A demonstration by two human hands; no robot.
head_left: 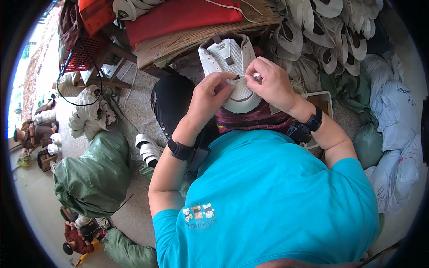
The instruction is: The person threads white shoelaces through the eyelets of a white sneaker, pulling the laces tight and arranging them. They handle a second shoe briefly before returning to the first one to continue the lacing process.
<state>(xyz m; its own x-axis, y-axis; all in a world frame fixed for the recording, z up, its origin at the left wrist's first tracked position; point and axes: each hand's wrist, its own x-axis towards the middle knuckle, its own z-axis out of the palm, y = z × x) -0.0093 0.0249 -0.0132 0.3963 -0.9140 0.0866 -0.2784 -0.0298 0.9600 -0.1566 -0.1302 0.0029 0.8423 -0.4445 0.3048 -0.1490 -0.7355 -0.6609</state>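
A white mesh shoe upper (243, 105) rests on my lap, its rounded toe toward me and its brown-lined opening facing away. My left hand (213, 92) is closed in a pinch at the left of its lacing area. From the other side my right hand (271, 82) pinches too, with a bit of white shoelace (256, 76) showing at its fingertips. The lace seems to run across the shoe between both hands, just above the toe. My fingers cover part of the eyelets, so the exact threading is hidden.
Beyond the shoe stands a wooden table (170, 42) with red cloth (187, 20). Many grey-white shoe pieces (308, 31) hang at the far right. White sacks (395, 111) line the right side, and a green sack (96, 172) lies left. Other people (73, 236) sit further left.
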